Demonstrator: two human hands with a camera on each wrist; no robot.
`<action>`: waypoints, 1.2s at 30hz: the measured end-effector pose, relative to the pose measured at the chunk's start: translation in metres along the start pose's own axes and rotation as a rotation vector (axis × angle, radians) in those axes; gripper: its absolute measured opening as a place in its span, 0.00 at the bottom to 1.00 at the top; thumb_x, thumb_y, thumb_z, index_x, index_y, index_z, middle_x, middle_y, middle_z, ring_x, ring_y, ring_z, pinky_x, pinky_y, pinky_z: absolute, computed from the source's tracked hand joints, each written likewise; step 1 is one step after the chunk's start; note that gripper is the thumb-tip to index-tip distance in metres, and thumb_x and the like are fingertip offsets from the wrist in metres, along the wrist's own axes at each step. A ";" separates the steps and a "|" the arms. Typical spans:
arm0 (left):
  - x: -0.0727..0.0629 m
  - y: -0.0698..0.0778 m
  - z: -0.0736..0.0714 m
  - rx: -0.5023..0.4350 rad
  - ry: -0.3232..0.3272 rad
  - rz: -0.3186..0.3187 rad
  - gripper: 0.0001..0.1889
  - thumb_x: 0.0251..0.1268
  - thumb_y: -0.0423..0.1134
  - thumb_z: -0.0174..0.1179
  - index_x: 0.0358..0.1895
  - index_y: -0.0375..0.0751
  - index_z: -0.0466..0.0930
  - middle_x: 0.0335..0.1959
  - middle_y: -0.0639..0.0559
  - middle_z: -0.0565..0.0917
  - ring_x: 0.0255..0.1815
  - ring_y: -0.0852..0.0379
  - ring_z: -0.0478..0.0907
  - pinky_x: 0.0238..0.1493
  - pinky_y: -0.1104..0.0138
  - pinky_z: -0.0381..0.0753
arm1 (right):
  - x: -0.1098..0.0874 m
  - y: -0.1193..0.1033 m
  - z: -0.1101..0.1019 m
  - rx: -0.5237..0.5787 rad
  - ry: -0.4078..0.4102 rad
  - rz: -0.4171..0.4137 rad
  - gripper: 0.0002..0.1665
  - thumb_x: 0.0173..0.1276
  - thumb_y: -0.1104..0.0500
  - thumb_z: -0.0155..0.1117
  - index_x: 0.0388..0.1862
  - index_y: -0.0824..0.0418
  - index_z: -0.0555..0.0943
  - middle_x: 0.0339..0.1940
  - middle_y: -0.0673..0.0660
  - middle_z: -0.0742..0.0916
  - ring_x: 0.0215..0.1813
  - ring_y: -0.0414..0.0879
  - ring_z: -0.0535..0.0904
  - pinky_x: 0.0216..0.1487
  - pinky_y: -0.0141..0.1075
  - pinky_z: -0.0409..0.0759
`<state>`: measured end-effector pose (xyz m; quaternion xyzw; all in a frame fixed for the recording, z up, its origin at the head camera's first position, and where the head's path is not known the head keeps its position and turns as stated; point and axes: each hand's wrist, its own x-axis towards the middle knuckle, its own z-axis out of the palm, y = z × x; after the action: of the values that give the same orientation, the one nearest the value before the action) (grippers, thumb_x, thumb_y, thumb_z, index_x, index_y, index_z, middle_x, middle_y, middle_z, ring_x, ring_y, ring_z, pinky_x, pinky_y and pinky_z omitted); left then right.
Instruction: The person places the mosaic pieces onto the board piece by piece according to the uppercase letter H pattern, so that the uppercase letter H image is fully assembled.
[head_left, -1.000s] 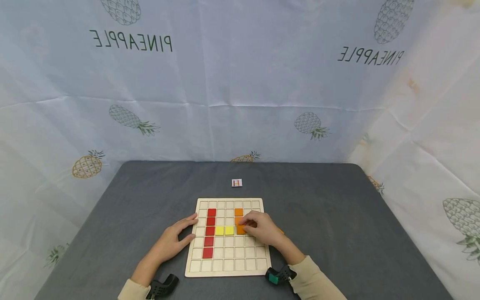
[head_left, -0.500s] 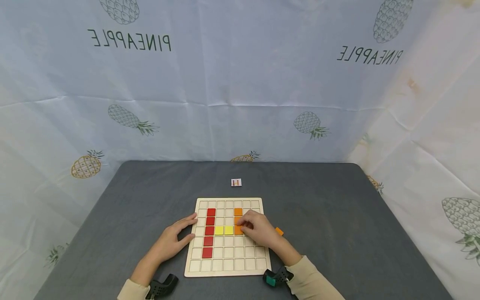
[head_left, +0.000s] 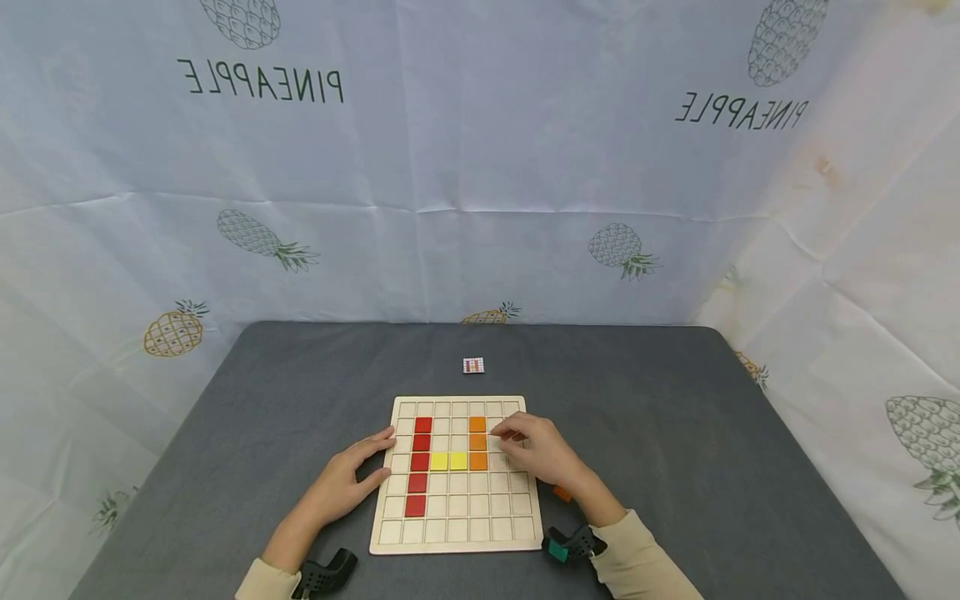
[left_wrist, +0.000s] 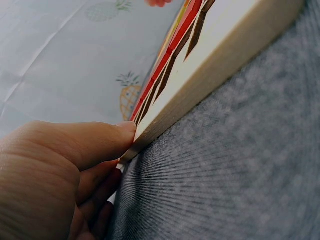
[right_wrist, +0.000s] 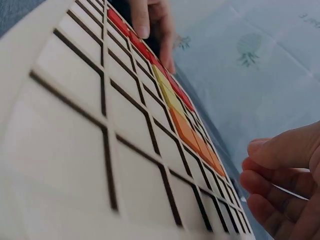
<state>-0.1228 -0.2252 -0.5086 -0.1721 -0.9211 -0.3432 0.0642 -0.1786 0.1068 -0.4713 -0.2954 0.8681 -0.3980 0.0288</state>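
A pale wooden grid board lies on the dark table. A column of several red tiles sits in its left part. Two yellow tiles bridge from the third red one to a column of three orange tiles. My left hand rests along the board's left edge; in the left wrist view its thumb touches the wooden side. Just right of the orange column, my right hand hovers over the board with loosely bent fingers. In the right wrist view nothing shows between those fingers.
A loose orange tile lies on the table right of the board, partly hidden by my right wrist. Beyond the board's far edge is a small card with a coloured grid. A pineapple-printed cloth hangs behind the table.
My right hand has drawn back rightward from the orange column, uncovering the lower orange tiles. My left hand stays where it was at the board's edge.
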 end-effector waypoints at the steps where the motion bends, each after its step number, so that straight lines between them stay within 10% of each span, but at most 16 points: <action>1: 0.000 0.000 0.000 -0.001 0.001 0.002 0.23 0.61 0.41 0.64 0.60 0.42 0.76 0.67 0.51 0.72 0.67 0.47 0.69 0.61 0.50 0.71 | -0.002 0.003 -0.003 -0.002 0.002 0.002 0.11 0.66 0.63 0.62 0.46 0.58 0.84 0.42 0.51 0.85 0.41 0.41 0.80 0.44 0.34 0.81; 21: 0.000 0.002 0.000 0.003 -0.002 -0.004 0.23 0.61 0.41 0.64 0.61 0.42 0.76 0.67 0.51 0.72 0.67 0.47 0.69 0.60 0.50 0.72 | -0.059 0.063 -0.047 0.093 -0.096 0.017 0.15 0.67 0.61 0.61 0.53 0.56 0.81 0.49 0.52 0.85 0.48 0.38 0.81 0.48 0.31 0.80; 36: -0.001 0.002 -0.001 -0.005 -0.009 -0.003 0.24 0.62 0.42 0.63 0.61 0.42 0.76 0.67 0.51 0.71 0.67 0.47 0.69 0.61 0.49 0.71 | -0.063 0.069 -0.047 0.061 -0.116 -0.073 0.17 0.66 0.59 0.63 0.54 0.56 0.81 0.49 0.49 0.82 0.50 0.40 0.78 0.51 0.33 0.78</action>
<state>-0.1215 -0.2243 -0.5070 -0.1727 -0.9208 -0.3446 0.0591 -0.1736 0.2076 -0.4992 -0.3483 0.8411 -0.4072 0.0736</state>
